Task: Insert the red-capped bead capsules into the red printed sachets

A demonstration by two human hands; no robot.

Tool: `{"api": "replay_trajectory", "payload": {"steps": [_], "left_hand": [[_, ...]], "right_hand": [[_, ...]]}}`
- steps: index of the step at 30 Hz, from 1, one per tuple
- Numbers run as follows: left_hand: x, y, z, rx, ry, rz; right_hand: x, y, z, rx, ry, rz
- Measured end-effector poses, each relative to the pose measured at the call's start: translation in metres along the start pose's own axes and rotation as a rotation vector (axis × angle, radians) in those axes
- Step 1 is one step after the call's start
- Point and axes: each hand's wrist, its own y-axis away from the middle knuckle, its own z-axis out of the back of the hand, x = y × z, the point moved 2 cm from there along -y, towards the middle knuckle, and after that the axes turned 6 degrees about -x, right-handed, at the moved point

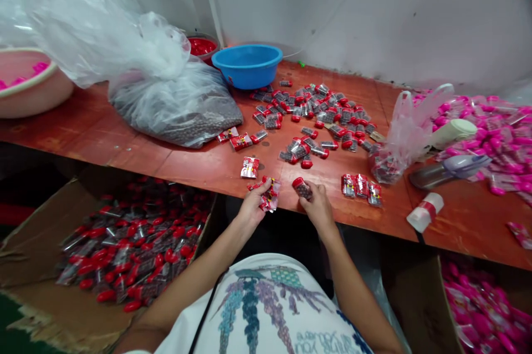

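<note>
My left hand (252, 202) is closed on several small red printed packets (272, 194) at the table's front edge. A little to its right, my right hand (318, 205) grips a small clear bottle (302, 188) with a red cap and dark beads inside. Just beyond my left hand lies a red-and-white packet (250, 167). Past both hands, many similar red-capped bottles (297, 149) are scattered over the table. Right of my right hand, filled red packets (361, 186) lie in a row.
A blue basin (247, 66) and a plastic bag of dark beads (178, 104) stand at the back left. Cardboard boxes (37, 237) sit below the edge. On the right are pink-capped items (490, 138), a clear bag (401, 138), and a white roll (424, 212).
</note>
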Motion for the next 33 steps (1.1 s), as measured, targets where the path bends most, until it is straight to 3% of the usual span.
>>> {"api": "replay_trajectory", "payload": {"steps": [5,9,12,18,23,29,33], "left_hand": [[-0.003,0.002,-0.001,-0.016,0.027,0.046],[-0.001,0.002,-0.002,-0.014,0.047,0.024],[0.002,0.001,-0.002,0.001,0.059,-0.031],[0.005,0.001,-0.001,0.046,0.026,-0.103],[0.001,0.007,-0.001,0.067,-0.062,-0.276],[0.000,0.017,-0.004,0.206,-0.168,-0.357],[0.001,0.025,-0.004,0.300,-0.272,-0.426]], "right_hand": [[0.004,0.008,0.000,-0.051,-0.313,0.002],[0.021,0.022,0.001,-0.033,-0.820,-0.154],[0.035,0.032,0.002,0.024,-0.971,-0.212],[0.041,0.038,-0.004,0.071,-0.942,-0.194],[0.039,0.040,-0.004,0.108,-0.882,-0.122],[0.038,0.037,0.003,0.125,-0.879,-0.095],[0.039,0.036,0.009,0.064,-0.814,-0.009]]}}
